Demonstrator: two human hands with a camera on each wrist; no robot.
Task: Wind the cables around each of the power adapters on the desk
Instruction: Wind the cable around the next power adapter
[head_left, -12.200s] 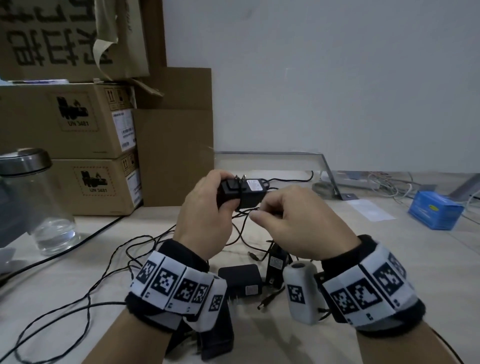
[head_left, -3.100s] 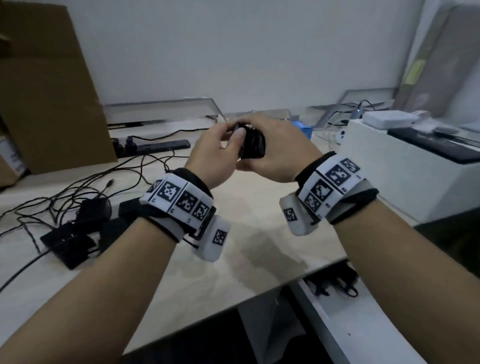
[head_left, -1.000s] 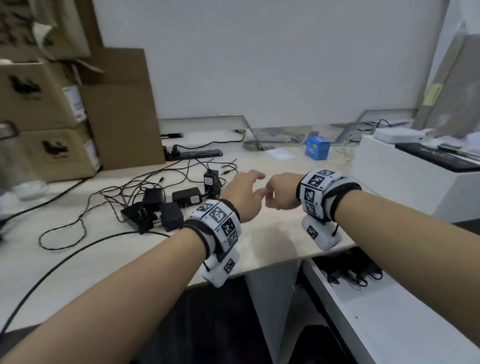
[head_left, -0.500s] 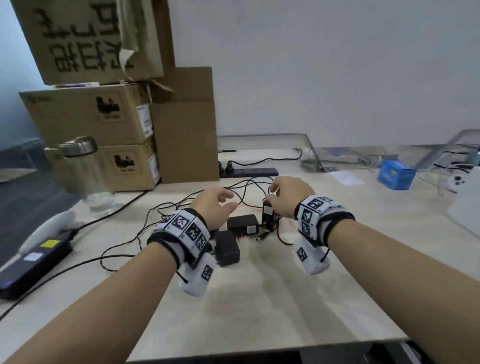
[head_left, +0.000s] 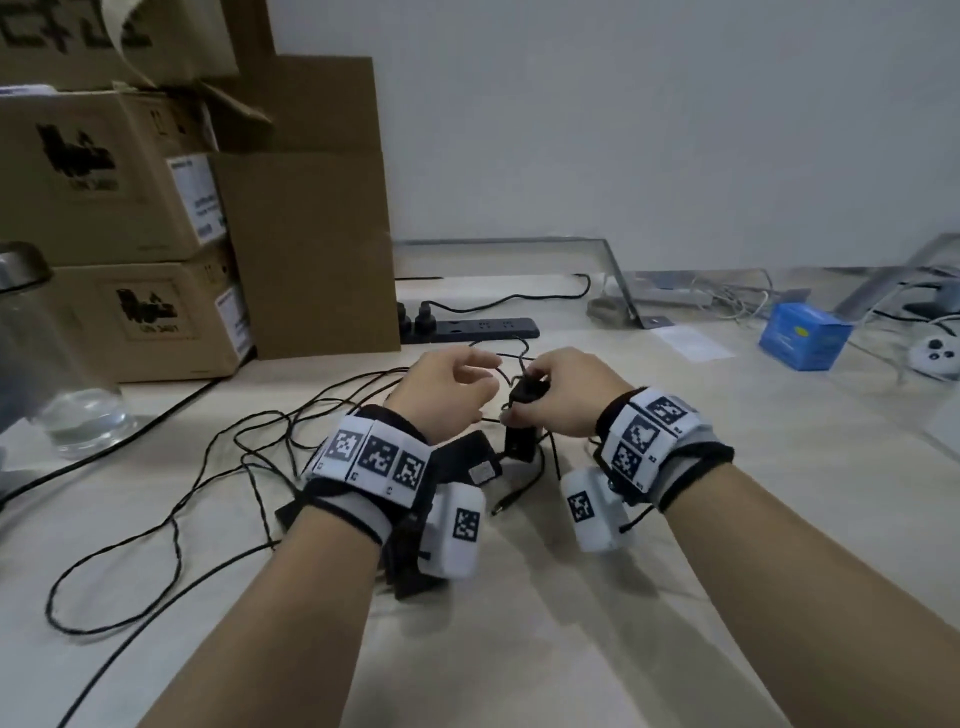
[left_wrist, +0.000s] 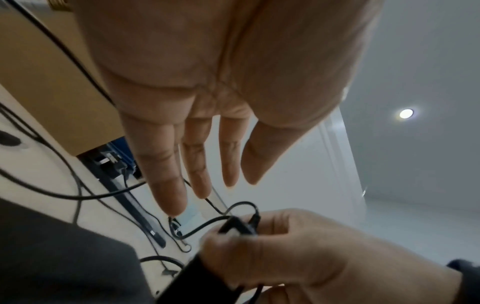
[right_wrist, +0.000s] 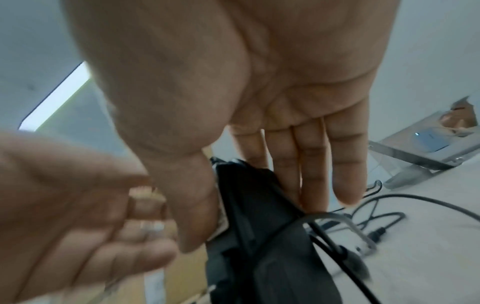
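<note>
Black power adapter (head_left: 525, 410) stands upright on the tabletop (head_left: 571, 613), pinched between thumb and fingers of our right hand (head_left: 563, 392); its cable (right_wrist: 335, 244) trails off behind. Our left hand (head_left: 447, 400) hovers just beside it with fingers relaxed, holding nothing. More black adapters (head_left: 475, 462) lie under the left wrist, their loose cables (head_left: 218, 483) tangled across the tabletop to the left. We note a black power strip (head_left: 483, 329) behind the hands, cardboard boxes (head_left: 130, 234) rear left, a glass jar (head_left: 47, 353) far left, and a blue box (head_left: 802, 335) well apart on the right.
</note>
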